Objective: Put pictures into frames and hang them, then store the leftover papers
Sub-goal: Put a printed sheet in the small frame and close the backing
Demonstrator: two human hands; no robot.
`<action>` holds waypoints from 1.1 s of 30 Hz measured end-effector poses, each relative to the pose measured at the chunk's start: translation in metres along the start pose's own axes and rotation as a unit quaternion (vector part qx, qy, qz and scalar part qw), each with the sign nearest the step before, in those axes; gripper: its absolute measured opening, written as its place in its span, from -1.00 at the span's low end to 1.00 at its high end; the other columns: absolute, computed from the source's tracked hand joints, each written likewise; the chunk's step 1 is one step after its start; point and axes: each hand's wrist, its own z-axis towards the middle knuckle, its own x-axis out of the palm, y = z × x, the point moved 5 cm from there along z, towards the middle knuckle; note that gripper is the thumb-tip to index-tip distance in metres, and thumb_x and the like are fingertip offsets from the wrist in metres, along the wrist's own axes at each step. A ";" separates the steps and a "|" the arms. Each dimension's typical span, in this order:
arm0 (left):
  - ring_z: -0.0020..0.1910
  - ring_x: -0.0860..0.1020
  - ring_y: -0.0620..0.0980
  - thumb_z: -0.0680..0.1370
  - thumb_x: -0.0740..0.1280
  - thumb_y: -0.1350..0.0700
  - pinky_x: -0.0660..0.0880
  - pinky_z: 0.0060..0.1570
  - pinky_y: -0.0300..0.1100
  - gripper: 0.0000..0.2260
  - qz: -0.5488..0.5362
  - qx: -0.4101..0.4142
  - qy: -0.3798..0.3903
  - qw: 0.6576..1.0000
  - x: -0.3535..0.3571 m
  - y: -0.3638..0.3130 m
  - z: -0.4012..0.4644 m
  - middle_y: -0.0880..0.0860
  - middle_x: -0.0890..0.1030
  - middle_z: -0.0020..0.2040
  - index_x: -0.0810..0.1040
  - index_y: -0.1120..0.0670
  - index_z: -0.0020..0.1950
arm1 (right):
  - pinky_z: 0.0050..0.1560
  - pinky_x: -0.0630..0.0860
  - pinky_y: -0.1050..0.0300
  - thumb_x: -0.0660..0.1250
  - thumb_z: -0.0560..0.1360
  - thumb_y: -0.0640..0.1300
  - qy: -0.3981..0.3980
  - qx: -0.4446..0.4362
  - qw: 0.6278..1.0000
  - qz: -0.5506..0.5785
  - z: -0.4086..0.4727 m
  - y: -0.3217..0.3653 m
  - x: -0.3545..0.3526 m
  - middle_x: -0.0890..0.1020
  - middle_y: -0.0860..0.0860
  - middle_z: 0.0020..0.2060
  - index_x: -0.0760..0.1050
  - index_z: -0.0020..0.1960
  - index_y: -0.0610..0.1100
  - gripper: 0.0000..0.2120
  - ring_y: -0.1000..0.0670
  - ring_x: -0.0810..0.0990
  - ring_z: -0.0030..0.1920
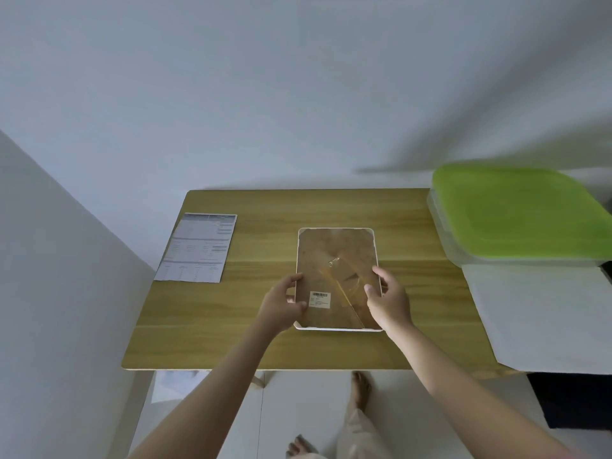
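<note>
Item one, at the left of the wooden bench: a printed sheet lay flat, its long axis running away from us and leaning slightly to the right, well apart from the frame.

Item two, bench centre: a picture frame with a pale rounded border lay face down, brown backing board up, long axis pointing from the near edge toward the wall. A barcode label sat on the lower part of the backing, and a folded stand ran diagonally across it.

Item three: our left hand gripped the frame's left edge, fingers curled over the rim, thumb on the backing beside the label.

Item four: our right hand held the right edge, thumb pressed on the backing and fingers wrapped round the rim.

Item five, far right: a clear storage box with a green lid stood at the back corner; a white sheet lay just in front of it, overhanging the bench.
</note>
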 end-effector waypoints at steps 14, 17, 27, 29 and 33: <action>-0.09 0.51 -0.08 0.41 0.44 0.25 0.43 -0.11 -0.45 -0.48 0.075 0.037 -0.011 0.996 0.005 0.018 0.021 -0.01 0.41 0.22 0.43 0.05 0.35 | 0.11 0.44 0.12 0.39 0.44 -0.12 0.069 -0.057 0.983 -0.159 0.035 -0.017 0.005 0.40 -0.05 0.02 0.49 0.22 -0.08 -0.64 -0.06 0.51 0.01; 0.05 0.53 -0.01 0.35 0.52 0.20 0.54 0.03 -0.29 -0.33 0.036 0.054 0.025 0.998 0.008 0.026 0.019 0.01 0.34 0.25 0.35 0.08 0.40 | 0.07 0.48 0.12 0.38 0.44 -0.13 0.052 -0.066 0.985 -0.148 0.050 -0.009 0.002 0.44 -0.08 0.03 0.52 0.17 -0.13 -0.70 -0.06 0.55 -0.04; 0.16 0.47 -0.05 0.08 0.64 -0.03 0.53 0.13 -0.21 0.06 0.040 0.054 0.086 0.994 0.012 0.034 0.017 -0.18 0.23 0.27 0.19 -0.02 0.49 | 0.15 0.35 0.18 0.32 0.49 -0.08 0.120 -0.076 0.970 -0.198 0.113 0.022 0.013 0.41 -0.07 0.07 0.43 0.31 -0.13 -0.60 -0.06 0.45 0.16; 0.17 0.46 -0.10 0.12 0.65 0.04 0.51 0.09 -0.30 0.03 0.035 0.053 0.088 0.994 0.012 0.034 0.017 -0.13 0.23 0.28 0.19 0.00 0.49 | 0.14 0.34 0.19 0.32 0.49 -0.08 0.126 -0.071 0.968 -0.207 0.119 0.021 0.013 0.41 -0.08 0.11 0.44 0.30 -0.13 -0.60 -0.06 0.45 0.18; 0.16 0.46 -0.09 0.12 0.65 0.03 0.50 0.04 -0.35 0.02 0.042 0.059 0.080 0.994 0.013 0.033 0.017 -0.12 0.23 0.29 0.19 -0.01 0.48 | 0.15 0.34 0.16 0.36 0.47 -0.05 0.136 -0.062 0.962 -0.228 0.126 0.021 0.014 0.41 -0.08 0.14 0.42 0.31 -0.13 -0.56 -0.08 0.42 0.22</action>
